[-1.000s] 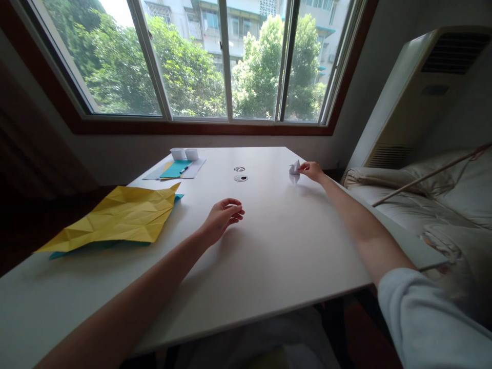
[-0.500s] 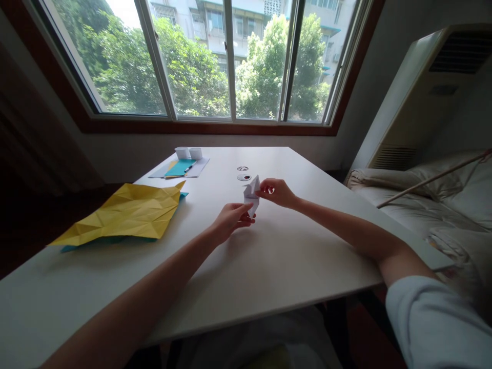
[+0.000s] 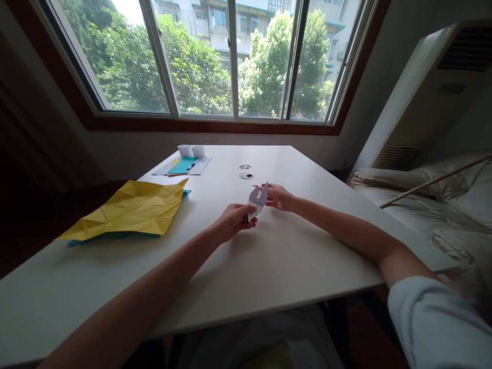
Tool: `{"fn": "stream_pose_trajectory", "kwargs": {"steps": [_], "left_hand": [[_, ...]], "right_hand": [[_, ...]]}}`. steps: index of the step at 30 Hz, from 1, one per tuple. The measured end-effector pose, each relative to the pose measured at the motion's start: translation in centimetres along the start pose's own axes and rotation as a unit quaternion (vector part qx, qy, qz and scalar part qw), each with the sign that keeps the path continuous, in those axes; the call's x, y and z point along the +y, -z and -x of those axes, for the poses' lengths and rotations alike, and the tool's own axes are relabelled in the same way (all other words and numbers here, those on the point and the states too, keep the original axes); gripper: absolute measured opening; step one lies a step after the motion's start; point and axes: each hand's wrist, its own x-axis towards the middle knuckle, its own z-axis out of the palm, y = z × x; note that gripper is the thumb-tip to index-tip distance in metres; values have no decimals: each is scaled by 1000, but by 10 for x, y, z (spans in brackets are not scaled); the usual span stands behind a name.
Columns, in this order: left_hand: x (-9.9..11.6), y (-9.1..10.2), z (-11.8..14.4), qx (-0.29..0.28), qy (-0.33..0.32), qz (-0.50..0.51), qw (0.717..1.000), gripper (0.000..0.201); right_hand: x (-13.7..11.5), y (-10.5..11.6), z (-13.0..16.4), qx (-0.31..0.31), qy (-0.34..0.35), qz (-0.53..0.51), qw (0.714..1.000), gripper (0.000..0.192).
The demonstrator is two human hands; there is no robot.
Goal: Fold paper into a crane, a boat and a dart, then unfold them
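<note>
A small folded white paper crane (image 3: pixel 257 200) is held above the table, with one bent point on the left and a taller straight point on the right. My left hand (image 3: pixel 236 221) pinches its lower part, thumb on the near side and fingers beneath. Just to the right, my right hand (image 3: pixel 281 198) has its fingers apart and stretched toward the crane's tall point. The fingertips are partly hidden behind the paper, so I cannot tell whether they touch it.
Creased yellow paper (image 3: pixel 134 210) lies over teal paper on the left of the white table (image 3: pixel 269 266). Farther back are teal and white sheets, a pen (image 3: pixel 191 166) and two white cups (image 3: pixel 191 150). Round inserts (image 3: pixel 246 175) sit in the tabletop beyond my hands.
My right hand has loosened its pinch on the crane's upper part, and its fingers have spread. The crane has turned, so both its points show. My left hand keeps its hold.
</note>
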Motion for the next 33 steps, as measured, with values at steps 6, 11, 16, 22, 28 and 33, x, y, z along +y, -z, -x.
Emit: {"fn": "stream_pose_trajectory", "kwargs": {"steps": [6, 11, 16, 22, 28, 33], "left_hand": [[-5, 1, -2, -11, 24, -3, 1000, 15], [-5, 2, -4, -31, 23, -18, 999, 22], [-3, 1, -1, -38, 38, -28, 998, 24], [-4, 3, -2, -32, 48, -8, 998, 21], [-1, 5, -4, 25, 38, 14, 999, 17], [-2, 7, -5, 50, 20, 22, 998, 16]], "right_hand": [[2, 15, -13, 62, -8, -16, 998, 32], [3, 27, -19, 62, -17, -9, 998, 34], [3, 29, -21, 65, -23, -2, 998, 36], [4, 28, -21, 67, -17, 17, 997, 43], [-2, 25, -14, 105, 134, 163, 972, 25], [-6, 11, 1, 8, 319, 307, 897, 31]]}}
